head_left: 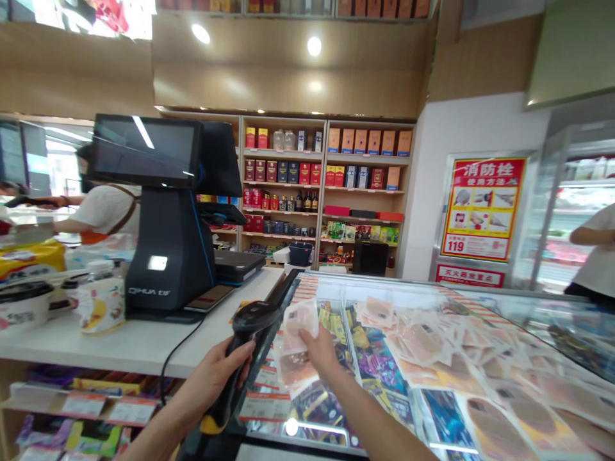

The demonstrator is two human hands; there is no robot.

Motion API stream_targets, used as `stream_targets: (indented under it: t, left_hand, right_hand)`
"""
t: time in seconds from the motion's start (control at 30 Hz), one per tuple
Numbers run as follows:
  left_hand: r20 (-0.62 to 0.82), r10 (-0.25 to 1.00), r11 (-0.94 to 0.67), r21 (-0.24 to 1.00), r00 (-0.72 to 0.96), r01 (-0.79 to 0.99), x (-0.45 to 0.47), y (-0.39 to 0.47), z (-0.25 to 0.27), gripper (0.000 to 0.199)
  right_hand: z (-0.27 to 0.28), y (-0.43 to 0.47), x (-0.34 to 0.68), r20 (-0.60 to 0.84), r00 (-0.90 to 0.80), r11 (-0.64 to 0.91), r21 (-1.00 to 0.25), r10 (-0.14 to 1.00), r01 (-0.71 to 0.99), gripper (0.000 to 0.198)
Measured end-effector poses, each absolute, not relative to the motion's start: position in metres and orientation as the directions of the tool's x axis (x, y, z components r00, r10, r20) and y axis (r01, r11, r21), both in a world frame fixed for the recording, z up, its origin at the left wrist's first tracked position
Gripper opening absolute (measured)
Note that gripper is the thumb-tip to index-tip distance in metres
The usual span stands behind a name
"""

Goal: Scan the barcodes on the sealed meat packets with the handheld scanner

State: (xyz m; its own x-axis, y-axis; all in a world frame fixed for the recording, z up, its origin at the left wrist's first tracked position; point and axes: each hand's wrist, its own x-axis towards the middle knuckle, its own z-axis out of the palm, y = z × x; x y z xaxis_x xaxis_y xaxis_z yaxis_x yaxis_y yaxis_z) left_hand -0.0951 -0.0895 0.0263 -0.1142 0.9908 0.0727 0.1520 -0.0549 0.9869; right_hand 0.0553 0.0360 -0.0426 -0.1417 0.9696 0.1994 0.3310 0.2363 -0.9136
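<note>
My left hand (217,376) is wrapped round the handle of a black barcode scanner (254,318), its head tilted over the counter edge. In my right hand (321,351) is a flat clear packet (298,323) with pale contents, pinched at its right side just right of the scanner head. Another similar packet (293,370) shows below it; whether I hold that one too I cannot tell. Beneath both hands lies a glass-topped display case (346,288), with colourful wrapped goods inside. Many more flat packets (423,339) are spread over the glass to the right.
A black checkout terminal (168,256) stands on the white counter (187,349) at left, with a phone (210,298) at its base. Cups (100,298) sit beside it. A person (108,208) is at far left, another (596,250) at far right. Stocked shelves (283,155) line the back.
</note>
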Motion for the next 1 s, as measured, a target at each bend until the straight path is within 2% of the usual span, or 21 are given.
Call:
stream_targets:
  t: [0.07, 0.13, 0.27, 0.4, 0.57, 0.77, 1.0]
  left_hand:
    - [0.075, 0.992, -0.058, 0.986, -0.106, 0.159, -0.095, -0.088, 0.027, 0.032]
    - [0.064, 0.992, -0.046, 0.986, -0.108, 0.158, -0.093, -0.086, 0.027, 0.032]
    - [0.064, 0.99, -0.049, 0.992, -0.126, 0.113, -0.086, -0.081, 0.026, 0.032]
    - [0.09, 0.986, -0.077, 0.992, -0.137, 0.101, -0.078, -0.073, 0.023, 0.033]
    - [0.081, 0.994, -0.075, 0.994, -0.07, 0.08, -0.056, -0.063, 0.033, 0.034]
    - [0.099, 0.993, -0.104, 0.992, 0.07, 0.07, -0.024, -0.057, 0.046, 0.034]
    - [0.1, 0.987, -0.103, 0.994, 0.126, 0.021, -0.008, -0.055, 0.044, 0.033]
  right_hand:
    - [-0.05, 0.02, 0.047, 0.135, -0.259, 0.199, -0.95, 0.956, 0.24, 0.036]
    - [-0.059, 0.013, 0.043, 0.151, -0.302, 0.228, -0.944, 0.941, 0.239, 0.034]
    - [-0.073, 0.035, 0.048, 0.364, -0.177, 0.4, -0.875, 0.915, 0.271, 0.032]
    - [-0.071, 0.069, 0.065, 0.243, -0.132, 0.26, -0.957, 0.961, 0.131, 0.042]
    - [-0.059, 0.098, 0.114, 0.292, -0.06, 0.289, -0.956, 0.955, -0.059, 0.047]
    - [-0.049, 0.125, 0.168, 0.211, 0.07, 0.213, -0.977, 0.975, -0.027, 0.051]
    - [-0.042, 0.122, 0.183, 0.197, 0.063, 0.195, -0.98, 0.978, 0.027, 0.044]
